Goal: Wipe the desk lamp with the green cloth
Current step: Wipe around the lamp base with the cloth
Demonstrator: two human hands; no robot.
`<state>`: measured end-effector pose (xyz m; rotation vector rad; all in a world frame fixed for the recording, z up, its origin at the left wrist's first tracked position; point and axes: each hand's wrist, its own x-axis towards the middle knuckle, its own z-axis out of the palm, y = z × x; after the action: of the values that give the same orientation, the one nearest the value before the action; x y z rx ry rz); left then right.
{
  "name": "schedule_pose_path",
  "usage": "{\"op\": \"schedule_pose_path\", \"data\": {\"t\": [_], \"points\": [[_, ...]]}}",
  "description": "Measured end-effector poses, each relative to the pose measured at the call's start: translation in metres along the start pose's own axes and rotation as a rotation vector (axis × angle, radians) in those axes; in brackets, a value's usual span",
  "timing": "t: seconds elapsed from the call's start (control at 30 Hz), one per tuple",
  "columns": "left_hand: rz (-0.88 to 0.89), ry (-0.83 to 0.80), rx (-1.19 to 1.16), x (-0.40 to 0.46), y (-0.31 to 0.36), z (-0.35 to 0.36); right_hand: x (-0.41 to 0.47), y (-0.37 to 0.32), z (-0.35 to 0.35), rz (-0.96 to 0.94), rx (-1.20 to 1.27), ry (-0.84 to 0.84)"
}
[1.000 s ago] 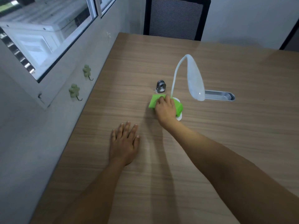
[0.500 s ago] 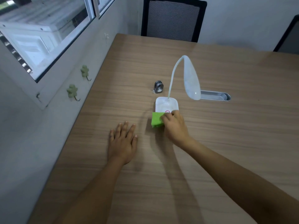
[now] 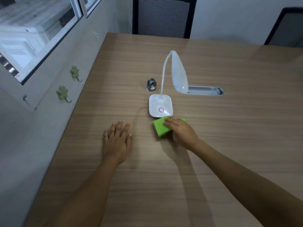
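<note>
Green folded cloth [image 3: 161, 128] flat on the wood-grain desk [image 3: 229, 136], pinned under the right hand [image 3: 182, 131]. Fingers [image 3: 168, 120] of that hand loosely curled over the cloth's top, pressing down rather than pinching; fingertips at the cloth's far edge, which meets the near rim of the white desk lamp's square base [image 3: 160, 107]. Just beyond those fingertips, a pink ring on the base; further beyond, the thin white neck arching up to the drooping white lamp head [image 3: 179, 76]. Left hand [image 3: 117, 141] palm down on the bare desk, fingers [image 3: 118, 128] straight and slightly spread, holding nothing, near the cloth's left side but apart from it. Past the left fingertips and beside the lamp base, a small grey metal clip-like object [image 3: 151, 85]. Behind the lamp head, an oblong metal cable slot [image 3: 205, 91] set in the desk.
</note>
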<state>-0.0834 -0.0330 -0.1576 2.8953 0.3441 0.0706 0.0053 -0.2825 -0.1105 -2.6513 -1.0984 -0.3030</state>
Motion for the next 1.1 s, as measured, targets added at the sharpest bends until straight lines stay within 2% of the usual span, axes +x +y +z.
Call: {"op": "schedule_pose_path", "data": {"t": [0.13, 0.2, 0.3, 0.47, 0.67, 0.77, 0.87, 1.0, 1.1], "points": [[-0.003, -0.002, 0.011, 0.000, 0.000, 0.001, 0.014, 0.016, -0.014, 0.221, 0.057, 0.130], [-0.001, -0.003, 0.016, 0.000, 0.000, 0.001, 0.031, 0.021, -0.017, 0.338, 0.115, 0.104], [0.003, -0.009, 0.023, 0.001, -0.002, 0.002, 0.052, 0.024, -0.016, 0.447, 0.196, -0.022], [0.009, -0.003, 0.019, 0.001, -0.002, 0.003, 0.034, 0.025, -0.012, 0.385, 0.107, -0.199], [-0.002, -0.013, 0.034, 0.002, -0.002, 0.004, 0.020, 0.046, -0.025, 0.615, 0.069, -0.064], [-0.003, -0.005, 0.035, 0.002, -0.002, 0.004, 0.046, 0.034, -0.021, 0.610, 0.138, 0.001], [0.002, -0.002, 0.029, 0.002, -0.003, 0.004, 0.065, 0.021, -0.009, 0.576, 0.191, -0.047], [0.003, 0.002, 0.021, 0.001, -0.002, 0.003, 0.059, 0.023, -0.004, 0.511, 0.058, -0.141], [-0.002, 0.002, 0.013, 0.001, -0.002, 0.003, 0.057, 0.041, -0.009, 0.592, 0.064, -0.130]]}}
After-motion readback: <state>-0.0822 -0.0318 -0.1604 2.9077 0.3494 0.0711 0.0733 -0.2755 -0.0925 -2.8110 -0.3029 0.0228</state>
